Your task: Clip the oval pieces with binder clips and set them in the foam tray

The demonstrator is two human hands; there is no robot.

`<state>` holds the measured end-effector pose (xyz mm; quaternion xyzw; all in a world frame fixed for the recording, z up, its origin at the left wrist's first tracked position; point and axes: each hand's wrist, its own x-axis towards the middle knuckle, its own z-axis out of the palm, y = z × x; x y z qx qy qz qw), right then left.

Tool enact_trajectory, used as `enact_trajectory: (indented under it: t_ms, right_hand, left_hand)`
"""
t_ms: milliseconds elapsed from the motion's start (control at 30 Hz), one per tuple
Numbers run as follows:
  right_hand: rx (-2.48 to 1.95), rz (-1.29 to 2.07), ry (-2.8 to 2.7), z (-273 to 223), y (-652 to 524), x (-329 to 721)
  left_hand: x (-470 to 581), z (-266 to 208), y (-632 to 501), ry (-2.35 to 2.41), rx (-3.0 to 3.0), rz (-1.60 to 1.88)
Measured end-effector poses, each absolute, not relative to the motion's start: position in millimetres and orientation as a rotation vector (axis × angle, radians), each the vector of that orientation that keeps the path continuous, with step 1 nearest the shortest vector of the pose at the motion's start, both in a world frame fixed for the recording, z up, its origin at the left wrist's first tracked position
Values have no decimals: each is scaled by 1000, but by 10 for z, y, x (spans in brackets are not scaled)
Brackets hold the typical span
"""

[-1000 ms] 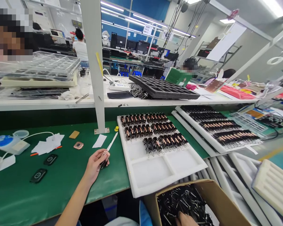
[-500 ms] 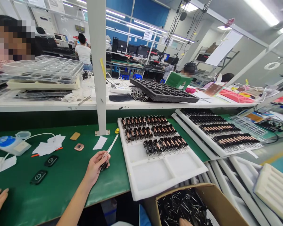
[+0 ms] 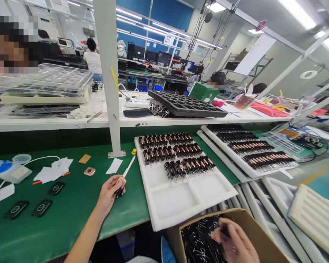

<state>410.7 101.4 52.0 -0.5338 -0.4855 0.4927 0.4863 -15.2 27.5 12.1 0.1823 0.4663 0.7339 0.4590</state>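
Observation:
My left hand (image 3: 109, 193) is closed around a rose-gold watch case (image 3: 123, 181) with a black binder clip (image 3: 117, 192) on it, over the green mat. My right hand (image 3: 239, 241) is at the cardboard box (image 3: 263, 233) of loose black binder clips (image 3: 200, 241). Its fingers pinch a black binder clip (image 3: 225, 231), slightly blurred. Beside my left hand lies a white pen-like stick (image 3: 129, 165). A white foam tray (image 3: 170, 204) to the right carries rows of clipped watch cases (image 3: 192, 165).
On the green mat (image 3: 68, 233) lie three black watch backs (image 3: 42, 207), a rose-gold watch case (image 3: 89, 171), a tan block (image 3: 84, 158), white paper (image 3: 53, 170) and a blue-topped bottle (image 3: 9, 171). A second filled tray (image 3: 252, 153) stands right. A white post (image 3: 106, 73) rises ahead.
My right hand has risen out of the clip box with a binder clip. At the far left, another hand has left view and a third black watch back shows there. My left hand keeps its hold.

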Motion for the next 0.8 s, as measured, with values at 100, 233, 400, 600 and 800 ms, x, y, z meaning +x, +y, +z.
enact_trajectory:
  t_ms: [100,233,400,600,800]
  right_hand:
    - [-1312,1179,-1402,651,1068,3541]
    - [-1141,1211,-1274,705,1303,2865]
    - [-847,1733,-770,605,1575,2294]
    - [-690,2076,-594,522,1511,2054]
    - [-661,2255,-1090,568,1684,1887]
  left_hand:
    - [-145,132,276,1155,446,1816]
    - [-129,162,270,1155,451,1824]
    - [-124,164,264,1164,451,1850]
    - [-117,188,267,1167,459,1843]
    - [-123,192,278,1253,486,1749]
